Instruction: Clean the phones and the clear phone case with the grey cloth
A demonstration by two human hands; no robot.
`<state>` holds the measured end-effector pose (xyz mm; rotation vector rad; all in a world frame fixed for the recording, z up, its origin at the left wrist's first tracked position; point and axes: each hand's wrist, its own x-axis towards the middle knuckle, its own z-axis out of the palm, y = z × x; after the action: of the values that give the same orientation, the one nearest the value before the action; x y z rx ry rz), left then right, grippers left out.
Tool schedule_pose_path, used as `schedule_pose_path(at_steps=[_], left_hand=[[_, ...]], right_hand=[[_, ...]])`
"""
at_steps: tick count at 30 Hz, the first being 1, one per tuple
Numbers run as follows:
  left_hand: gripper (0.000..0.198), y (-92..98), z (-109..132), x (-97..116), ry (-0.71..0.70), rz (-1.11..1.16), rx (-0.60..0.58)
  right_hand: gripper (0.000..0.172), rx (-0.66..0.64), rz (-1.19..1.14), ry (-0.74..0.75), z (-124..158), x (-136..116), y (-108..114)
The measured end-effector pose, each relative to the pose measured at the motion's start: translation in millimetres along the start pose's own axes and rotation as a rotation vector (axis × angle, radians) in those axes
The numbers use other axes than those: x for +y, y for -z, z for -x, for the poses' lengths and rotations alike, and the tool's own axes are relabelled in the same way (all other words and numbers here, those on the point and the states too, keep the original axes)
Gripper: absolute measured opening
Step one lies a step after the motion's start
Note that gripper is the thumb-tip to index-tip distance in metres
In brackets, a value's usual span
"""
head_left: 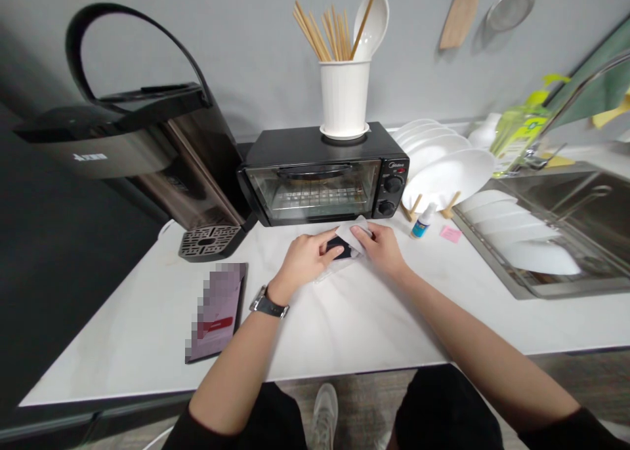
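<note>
My left hand [306, 258], with a dark watch on its wrist, grips a small dark flat object [339, 245] whose kind I cannot make out. My right hand [385, 248] pinches a thin white cloth or wipe [348, 233] that lies over part of the dark object. Both hands are close together, low over the white countertop [339, 332], just in front of the toaster oven [319, 194]. Under them a piece of clear plastic [331, 272] shows in part. The fingers hide much of the dark object.
At left stand a water dispenser [172, 168] and a tablet [219, 312]. A white cup [344, 96] of chopsticks tops the oven. Racked plates [443, 174], a small spray bottle [423, 222], a pink note [450, 234] and a sink [522, 291] with bowls are at right.
</note>
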<state>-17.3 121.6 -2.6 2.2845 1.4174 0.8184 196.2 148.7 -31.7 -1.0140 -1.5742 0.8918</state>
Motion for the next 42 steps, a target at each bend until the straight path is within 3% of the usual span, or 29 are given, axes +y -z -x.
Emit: schedule_pose_path(at_steps=[4, 10, 15, 19, 23, 29, 34, 39, 42], left_hand=[[0.052, 1.0, -1, -3, 0.048, 0.092, 0.089], [0.051, -2.0, -1, 0, 0.027, 0.191, 0.006], [0.055, -2.1, -1, 1, 0.073, 0.312, 0.065], [0.053, -4.8, 0, 2, 0.081, 0.359, 0.049], [0.056, -12.5, 0, 6, 0.068, 0.439, 0.031], [0.051, -19.9, -1, 6, 0.072, 0.350, 0.141], [0.051, -17.6, -1, 7, 0.048, 0.357, 0.155], [0.047, -19.1, 0, 8, 0.035, 0.301, 0.190], [0.046, -22.3, -1, 7, 0.019, 0.318, 0.136]], right_hand=[[0.052, 0.003, 0.129, 0.153, 0, 3, 1], [0.057, 0.069, 0.303, 0.127, 0, 3, 6], [0.049, -0.040, 0.224, 0.203, 2, 2, 4], [0.062, 0.081, 0.331, 0.104, 3, 4, 2], [0.050, 0.052, 0.201, 0.199, 3, 3, 1], [0.062, 0.149, 0.329, 0.062, 2, 6, 3], [0.050, 0.049, 0.222, 0.216, 1, 5, 2], [0.058, 0.154, 0.385, 0.108, 1, 6, 4], [0.052, 0.075, 0.290, 0.202, 1, 6, 3]])
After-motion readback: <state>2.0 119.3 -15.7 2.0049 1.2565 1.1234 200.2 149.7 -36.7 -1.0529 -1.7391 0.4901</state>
